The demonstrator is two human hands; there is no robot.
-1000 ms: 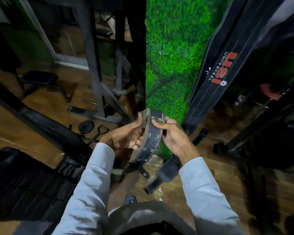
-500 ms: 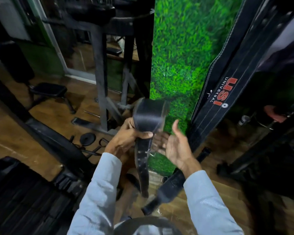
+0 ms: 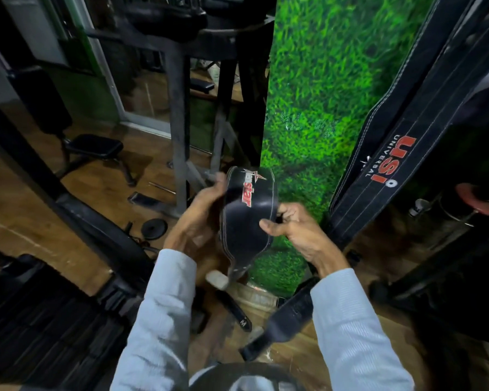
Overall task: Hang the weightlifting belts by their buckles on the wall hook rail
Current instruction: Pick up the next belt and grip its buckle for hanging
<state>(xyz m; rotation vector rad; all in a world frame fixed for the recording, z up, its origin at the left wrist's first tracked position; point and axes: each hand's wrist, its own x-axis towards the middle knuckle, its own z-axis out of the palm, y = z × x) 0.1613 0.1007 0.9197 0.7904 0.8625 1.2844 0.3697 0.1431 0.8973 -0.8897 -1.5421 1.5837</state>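
Right hand (image 3: pixel 297 230), spread open half a second ago, now pinching the right edge of a glossy black leather belt (image 3: pixel 247 218), left hand (image 3: pixel 198 218) gripping its left edge, wide stitched back panel with red lettering turned to camera, held before the artificial-grass wall (image 3: pixel 316 80), matte stitched USI belt (image 3: pixel 401 142) hanging at right.

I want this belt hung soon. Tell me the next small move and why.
Probably turn the belt to bring its buckle end up. Both the left hand and right hand grip its wide logo section, the strap end dangles below, and no buckle or hook shows yet.
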